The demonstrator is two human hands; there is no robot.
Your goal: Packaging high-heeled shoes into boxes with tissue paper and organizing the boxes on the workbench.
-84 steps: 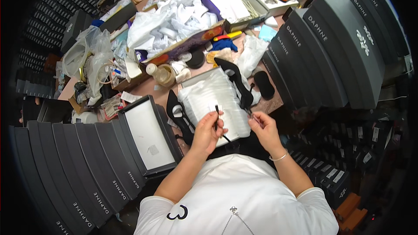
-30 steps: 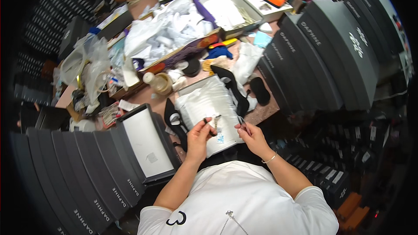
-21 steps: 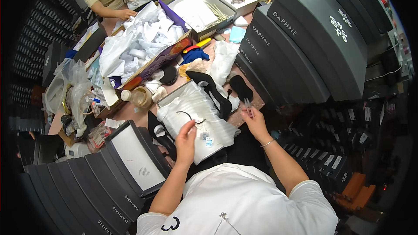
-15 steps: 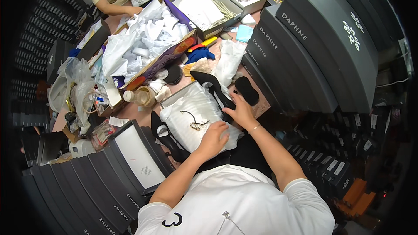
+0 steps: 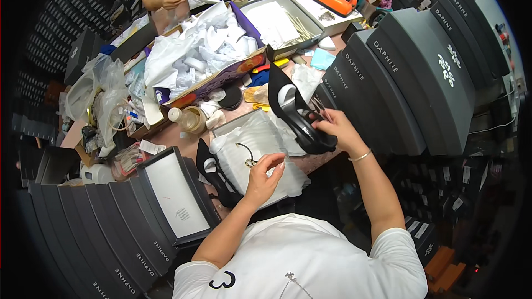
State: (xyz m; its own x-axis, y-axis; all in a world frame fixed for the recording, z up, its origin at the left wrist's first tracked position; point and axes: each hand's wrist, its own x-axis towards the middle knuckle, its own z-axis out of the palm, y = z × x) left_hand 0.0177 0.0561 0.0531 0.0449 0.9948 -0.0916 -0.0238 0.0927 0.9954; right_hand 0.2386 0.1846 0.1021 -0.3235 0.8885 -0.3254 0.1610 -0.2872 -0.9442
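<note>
Carefully, my right grip (image 5: 336,128) clasps a black pointed pump (image 5: 301,126) right of the white wrap (image 5: 266,138); the slim metal tool (image 5: 318,104) also held shouldn't scratch it. My left grip (image 5: 262,184), loosely open, looks empty.

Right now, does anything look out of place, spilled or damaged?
A black strap lies loose on the white wrapping, apart from both shoes, so it looks misplaced. Crumpled white paper heaps untidily above the rim of the purple box. No spill or clear damage shows.
</note>
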